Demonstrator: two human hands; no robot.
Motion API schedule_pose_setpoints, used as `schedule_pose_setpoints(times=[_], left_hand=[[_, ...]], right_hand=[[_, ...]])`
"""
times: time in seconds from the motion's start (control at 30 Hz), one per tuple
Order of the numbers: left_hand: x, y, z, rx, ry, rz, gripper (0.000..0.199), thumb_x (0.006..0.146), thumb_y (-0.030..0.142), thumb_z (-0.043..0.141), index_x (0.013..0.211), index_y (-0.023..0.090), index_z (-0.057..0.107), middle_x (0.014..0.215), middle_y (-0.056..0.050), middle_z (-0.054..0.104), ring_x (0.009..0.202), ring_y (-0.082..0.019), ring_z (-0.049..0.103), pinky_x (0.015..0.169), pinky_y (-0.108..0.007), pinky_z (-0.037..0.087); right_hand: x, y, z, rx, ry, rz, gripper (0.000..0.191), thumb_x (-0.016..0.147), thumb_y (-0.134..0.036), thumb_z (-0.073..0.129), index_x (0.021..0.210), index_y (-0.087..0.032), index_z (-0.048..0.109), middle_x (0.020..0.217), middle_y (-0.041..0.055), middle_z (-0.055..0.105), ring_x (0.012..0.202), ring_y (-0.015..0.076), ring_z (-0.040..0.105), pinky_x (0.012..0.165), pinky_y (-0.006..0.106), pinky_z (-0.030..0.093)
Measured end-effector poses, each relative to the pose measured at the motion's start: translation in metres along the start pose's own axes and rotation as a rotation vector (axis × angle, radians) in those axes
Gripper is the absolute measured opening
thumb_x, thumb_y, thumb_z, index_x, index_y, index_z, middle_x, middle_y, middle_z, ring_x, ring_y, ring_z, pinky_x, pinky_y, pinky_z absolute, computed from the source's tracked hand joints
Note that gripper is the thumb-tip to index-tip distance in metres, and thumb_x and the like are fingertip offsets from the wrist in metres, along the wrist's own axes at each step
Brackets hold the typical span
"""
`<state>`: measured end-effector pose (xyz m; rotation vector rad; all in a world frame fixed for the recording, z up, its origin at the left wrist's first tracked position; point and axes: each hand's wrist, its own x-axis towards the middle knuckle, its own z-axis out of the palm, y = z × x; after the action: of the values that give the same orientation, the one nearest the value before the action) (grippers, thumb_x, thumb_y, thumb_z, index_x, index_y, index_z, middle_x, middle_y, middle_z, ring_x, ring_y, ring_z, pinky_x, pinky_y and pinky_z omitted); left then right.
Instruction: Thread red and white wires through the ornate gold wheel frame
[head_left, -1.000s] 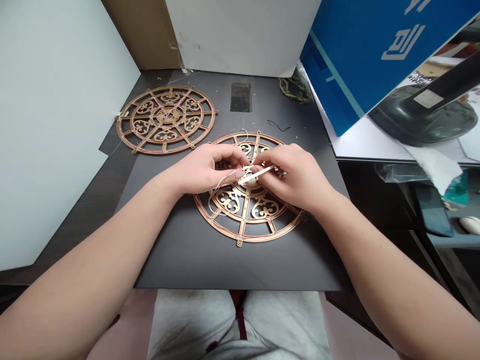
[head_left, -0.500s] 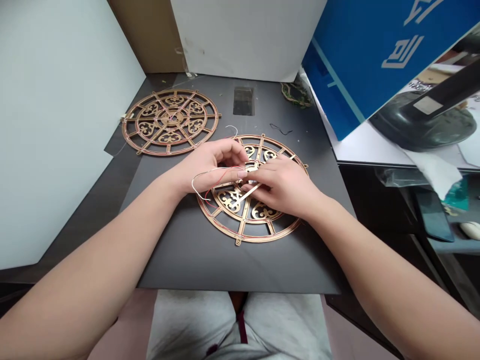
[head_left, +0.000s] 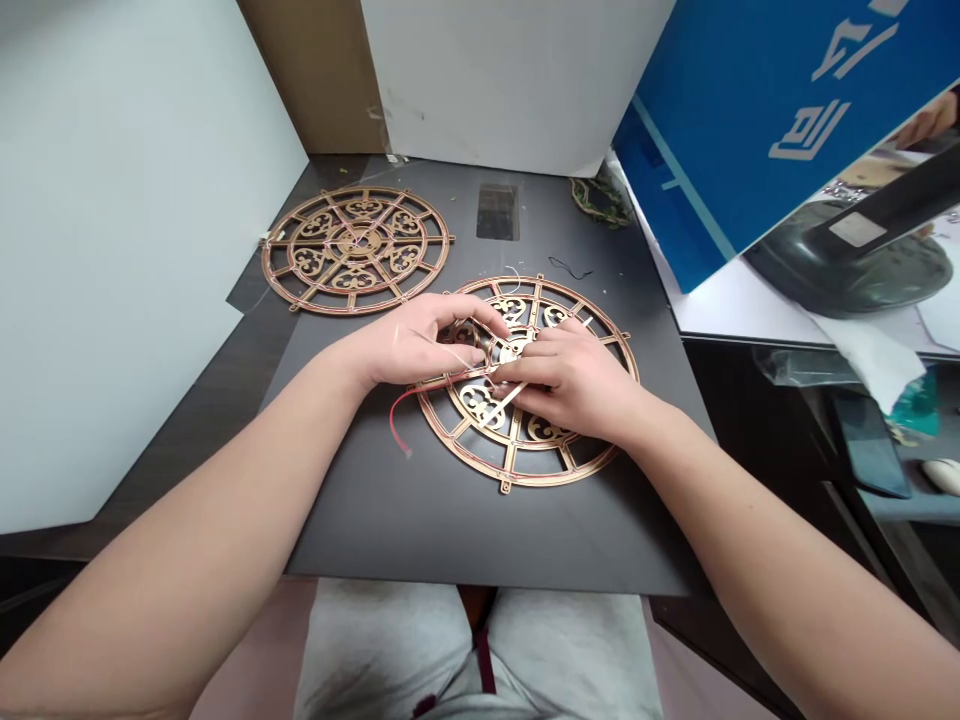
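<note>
Two fretwork wheels of thin gold-brown laser-cut board lie on a black board. My hands work over the nearer wheel (head_left: 517, 475), at its hub. My left hand (head_left: 427, 345) curls with its fingertips by the hub, pinching thin wire. A red wire (head_left: 395, 412) trails from that hand across the rim onto the board. My right hand (head_left: 566, 380) lies over the wheel's right half, holding a thin white stick (head_left: 508, 398). The hub is mostly hidden by my fingers. The farther wheel (head_left: 356, 250) lies alone at upper left, with fine wires strung along its spokes.
A short black thread (head_left: 570, 268) and a green-brown wire tangle (head_left: 598, 202) lie on the black board (head_left: 375, 520) beyond the wheels. A blue box (head_left: 750, 110) leans in at upper right. White panels stand behind and left. A table edge drops away at right.
The loose white-and-red wire loop below my left hand has gone, and a red wire end now lies on the board. My right hand has slid lower over the wheel. The whole view has shifted slightly.
</note>
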<state>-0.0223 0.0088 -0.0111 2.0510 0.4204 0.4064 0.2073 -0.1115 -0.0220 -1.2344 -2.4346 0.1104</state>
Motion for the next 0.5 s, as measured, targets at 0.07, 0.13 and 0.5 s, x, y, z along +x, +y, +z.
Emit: schedule_pose_setpoints(times=[0.07,0.13,0.5], left_hand=[[0.001,-0.002,-0.001,0.191,-0.01,0.023,0.036,0.087,0.027,0.072,0.123,0.021,0.073,0.14,-0.009,0.066,0.133,-0.028,0.059,0.115,-0.044,0.047],[0.001,-0.004,-0.001,0.35,-0.052,0.035,0.04,0.088,0.033,0.072,0.126,0.023,0.074,0.153,-0.009,0.057,0.149,-0.032,0.045,0.128,-0.05,0.031],[-0.004,0.005,-0.001,0.47,-0.214,-0.083,0.047,0.098,0.048,0.063,0.142,0.033,0.065,0.167,0.0,0.041,0.159,-0.029,0.027,0.132,-0.05,0.019]], right_hand=[[0.0,-0.001,-0.002,0.017,-0.014,0.0,0.014,0.097,-0.024,0.069,0.104,-0.026,0.081,0.087,-0.0014,0.074,0.082,0.017,0.056,0.082,0.037,0.028],[-0.001,-0.002,-0.003,0.025,-0.017,0.006,0.012,0.098,-0.023,0.068,0.102,-0.025,0.08,0.087,-0.0011,0.074,0.083,0.0171,0.057,0.082,0.037,0.028],[-0.003,0.0,-0.003,0.08,-0.035,-0.023,0.014,0.099,-0.019,0.063,0.103,-0.022,0.076,0.083,0.0,0.066,0.081,0.0166,0.054,0.081,0.034,0.03]])
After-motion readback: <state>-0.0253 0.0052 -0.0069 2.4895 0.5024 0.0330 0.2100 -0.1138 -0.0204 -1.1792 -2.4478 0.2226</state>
